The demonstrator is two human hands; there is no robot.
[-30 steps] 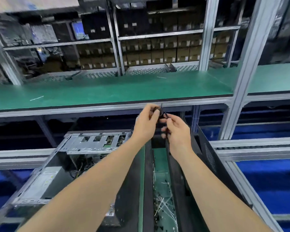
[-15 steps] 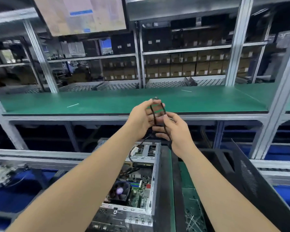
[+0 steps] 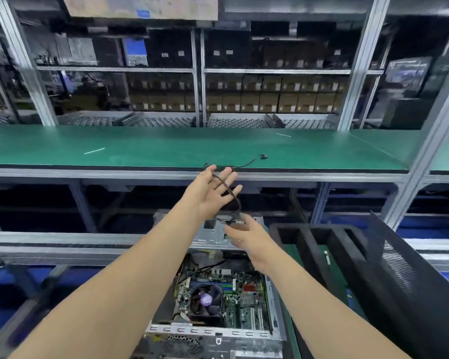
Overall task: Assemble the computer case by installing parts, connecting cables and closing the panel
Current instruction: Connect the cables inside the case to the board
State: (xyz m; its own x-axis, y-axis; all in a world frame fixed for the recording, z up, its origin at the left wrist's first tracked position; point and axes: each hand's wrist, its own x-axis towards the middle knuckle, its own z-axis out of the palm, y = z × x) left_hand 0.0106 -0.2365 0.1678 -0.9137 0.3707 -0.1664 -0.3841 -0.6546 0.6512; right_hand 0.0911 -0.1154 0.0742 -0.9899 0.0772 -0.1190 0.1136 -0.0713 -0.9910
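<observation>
Left hand (image 3: 213, 193) spread at shelf edge (image 3: 166, 168), cable (image 3: 233, 195) draped across.

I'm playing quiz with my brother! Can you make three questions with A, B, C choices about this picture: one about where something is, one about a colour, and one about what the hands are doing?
1. Where does the far end of the black cable lie?
A. on the green shelf
B. on the floor
C. inside a cardboard box

2. What colour is the shelf top?
A. red
B. green
C. yellow

3. How is the left hand?
A. clenched in a fist
B. open, fingers spread
C. holding a screwdriver

Answers: 1 A, its tip rests on the shelf surface. 2 B, the mat is plainly green. 3 B, the fingers are spread with the cable draped across them; the right hand is open too, above the computer case.
</observation>
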